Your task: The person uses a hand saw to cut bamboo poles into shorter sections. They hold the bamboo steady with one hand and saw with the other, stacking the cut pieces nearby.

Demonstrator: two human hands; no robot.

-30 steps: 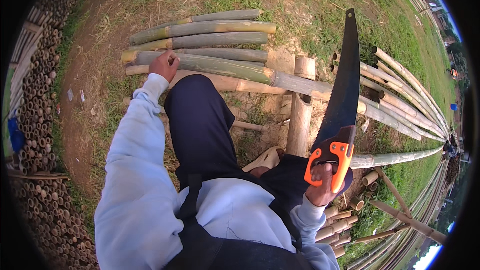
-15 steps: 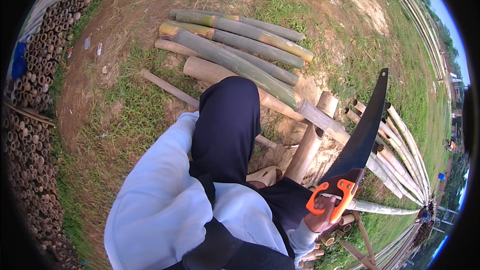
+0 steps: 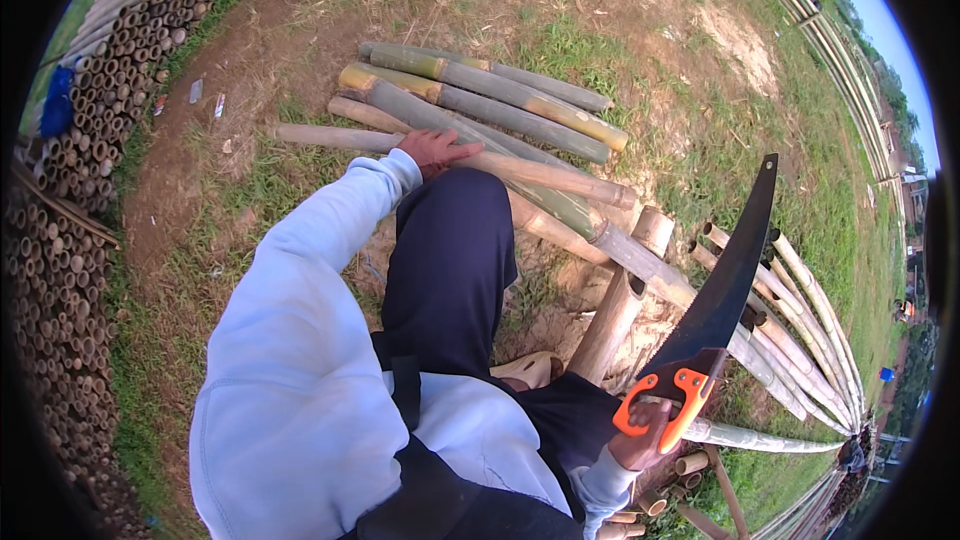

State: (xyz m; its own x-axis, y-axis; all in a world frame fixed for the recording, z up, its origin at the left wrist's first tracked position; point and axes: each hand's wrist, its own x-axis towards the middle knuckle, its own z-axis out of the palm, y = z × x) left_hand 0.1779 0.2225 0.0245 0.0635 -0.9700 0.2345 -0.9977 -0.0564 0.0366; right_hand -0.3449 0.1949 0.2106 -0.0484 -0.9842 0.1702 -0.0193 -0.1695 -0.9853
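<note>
My left hand [image 3: 437, 152] is closed round a slim, pale bamboo pole [image 3: 545, 173], just beyond my raised knee. The pole slants across above the thicker bamboo, one end toward the left, the other near the crossed support. In my right hand [image 3: 643, 437] is a handsaw [image 3: 715, 285] with an orange-edged handle and a dark blade pointing up and away. The blade stands clear of the pole. Below the slim pole lies a long greenish bamboo culm [image 3: 640, 258], resting against the notched bamboo post [image 3: 612, 325].
Several cut green bamboo lengths [image 3: 500, 90] lie on the grass ahead. A big stack of bamboo [image 3: 60, 330] fills the left side. Long poles [image 3: 815, 315] fan out at the right. A sandal [image 3: 527, 370] shows beneath me.
My left hand has come into sight beyond my knee, holding the slim pole. The pole has risen from the ground and now lies across the other bamboo. The saw has barely moved.
</note>
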